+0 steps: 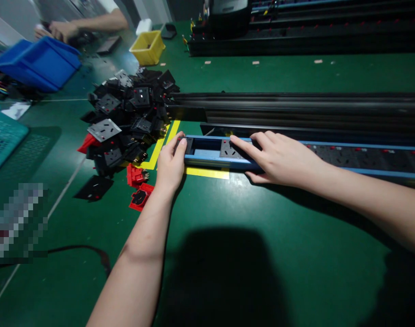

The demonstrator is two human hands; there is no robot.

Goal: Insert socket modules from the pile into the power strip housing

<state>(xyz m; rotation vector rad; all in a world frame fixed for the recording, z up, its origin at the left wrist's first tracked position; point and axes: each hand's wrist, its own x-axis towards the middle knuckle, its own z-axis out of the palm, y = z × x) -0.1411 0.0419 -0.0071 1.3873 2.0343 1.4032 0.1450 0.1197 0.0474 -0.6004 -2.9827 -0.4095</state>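
Observation:
A long blue-edged power strip rail [207, 159] lies across the bench, with black socket modules set in its channel. My left hand [171, 163] is closed at the rail's left end, thumb and fingers on a black socket module [189, 146] there. Right of it a stretch of channel shows bare, then comes another socket module [229, 149] with a red dot. My right hand [278, 156] straddles the rail, thumb along the near side and fingers over the far side. Its index finger reaches out onto that second module. Further modules [343, 156] continue rightward beyond my wrist.
Left of the rail is a heap of loose socket modules [108, 106], with red ones [136, 175] nearby. Black rails [296, 102] lie behind. A blue bin [40, 61], yellow bin [147, 47] and teal basket [4, 136] stand left. Another person's hands [62, 31] show beyond.

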